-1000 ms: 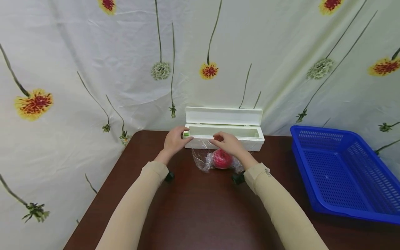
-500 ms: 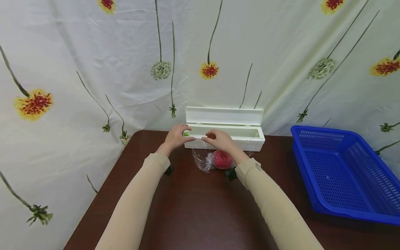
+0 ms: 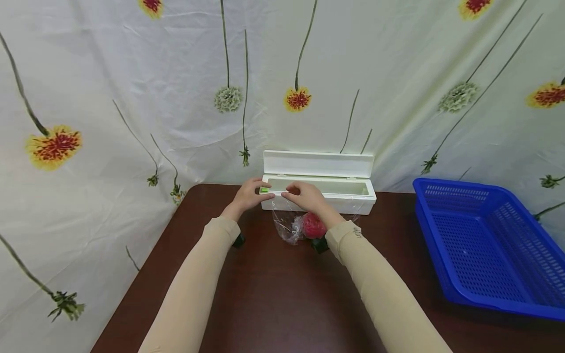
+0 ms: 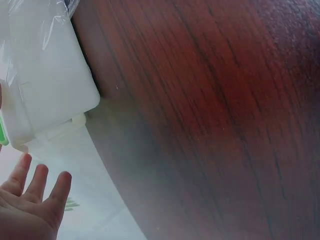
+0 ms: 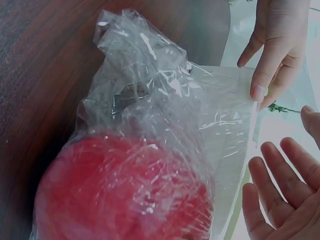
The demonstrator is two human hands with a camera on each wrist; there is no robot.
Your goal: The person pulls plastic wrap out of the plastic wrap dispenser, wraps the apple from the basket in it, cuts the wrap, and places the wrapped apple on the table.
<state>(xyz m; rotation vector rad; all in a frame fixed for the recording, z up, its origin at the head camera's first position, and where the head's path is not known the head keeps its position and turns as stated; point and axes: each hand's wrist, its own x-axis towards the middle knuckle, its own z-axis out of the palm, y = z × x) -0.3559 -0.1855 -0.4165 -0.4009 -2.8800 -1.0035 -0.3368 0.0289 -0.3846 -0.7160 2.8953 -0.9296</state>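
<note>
A long white cling film box [image 3: 348, 204] stands at the back of the table with its lid [image 3: 318, 164] raised. My left hand [image 3: 247, 196] grips its left end, thumb on the front edge, beside a small green piece [image 3: 264, 189]; three fingers [image 4: 37, 182] spread free in the left wrist view. My right hand [image 3: 309, 197] hovers over the front edge, fingers straight and apart from the thumb in the right wrist view, with nothing seen between them. Below it sits a round red fruit [image 5: 120, 185] under crumpled clear film [image 5: 145, 85], which reaches up to the box; my right forearm partly hides the fruit.
A blue slotted plastic basket [image 3: 421, 235] stands at the right of the dark brown table [image 3: 265, 304]. A white flowered cloth [image 3: 176, 73] hangs right behind the box. A small black camera sits under each wrist.
My right hand has moved left along the box's front edge, closer to my left hand. The left hand, the box and the wrapped fruit have stayed nearly in place.
</note>
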